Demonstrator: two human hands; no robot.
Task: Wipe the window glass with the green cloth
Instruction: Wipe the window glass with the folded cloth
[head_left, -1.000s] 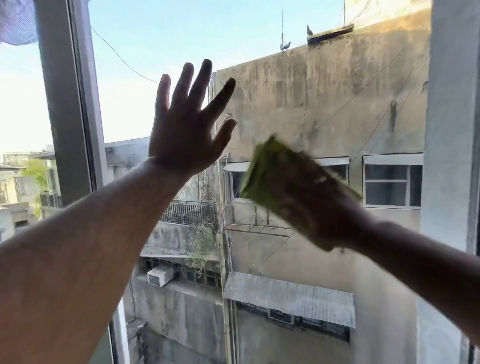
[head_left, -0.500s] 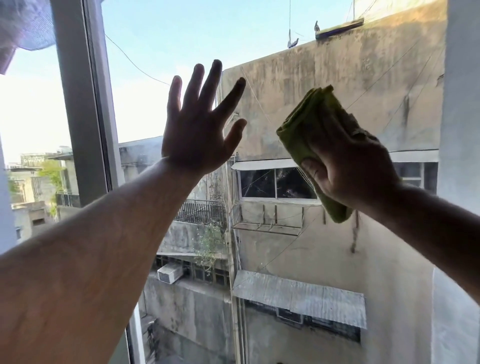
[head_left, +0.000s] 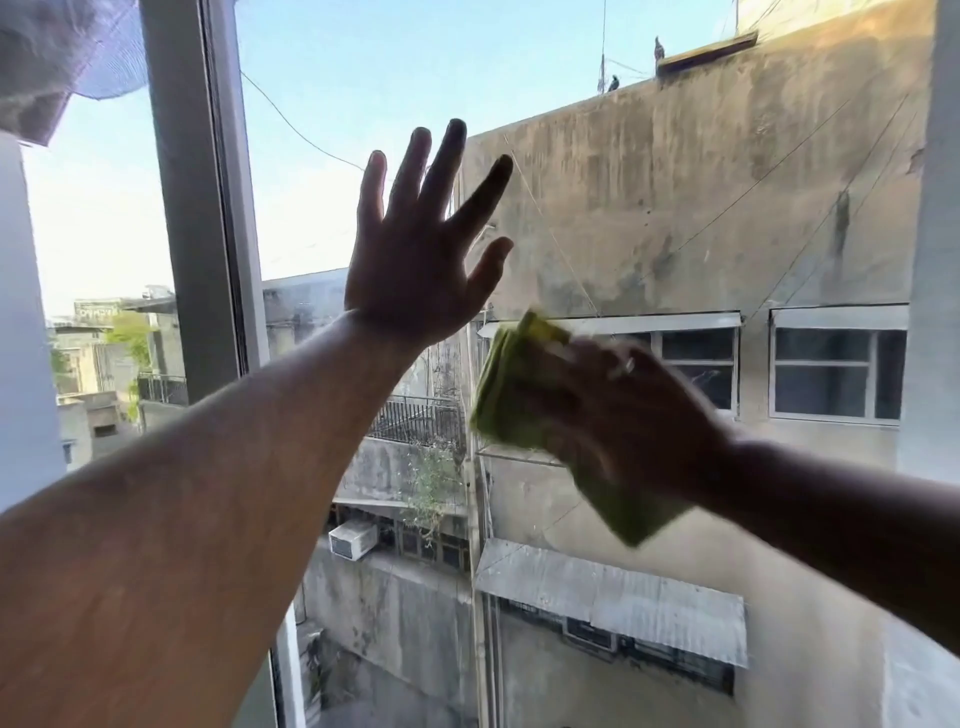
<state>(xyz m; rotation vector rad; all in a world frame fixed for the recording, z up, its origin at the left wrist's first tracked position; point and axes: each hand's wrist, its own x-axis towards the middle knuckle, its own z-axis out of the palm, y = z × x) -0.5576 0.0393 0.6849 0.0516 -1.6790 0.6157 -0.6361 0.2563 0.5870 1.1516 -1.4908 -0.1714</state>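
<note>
Head view: the window glass (head_left: 649, 218) fills most of the frame, and a stained concrete building (head_left: 701, 197) with barred windows stands beyond it. A grey vertical window frame (head_left: 192, 208) borders the pane on the left side. Sky shows through the upper left portion of the pane.

The left forearm reaches up from the lower left corner. The left hand (head_left: 415, 260) is raised against the pane, palm toward the glass, its fingers (head_left: 447, 161) spread wide and empty. Whether the palm actually presses on the glass cannot be told from this angle.

The right forearm enters from the right edge. The right hand (head_left: 618, 415) is blurred; it lies flat over the green cloth (head_left: 506, 384), fingers laid across it, pressing it toward the pane. A ring shows on one finger.

The green cloth is folded into a thick pad. It sits at mid-height on the pane, below and to the right of the left hand and near it but apart. One folded edge projects past the fingertips to the left; another part hangs out beneath the heel of the right hand. The two hands are separate, left higher than right.
</note>
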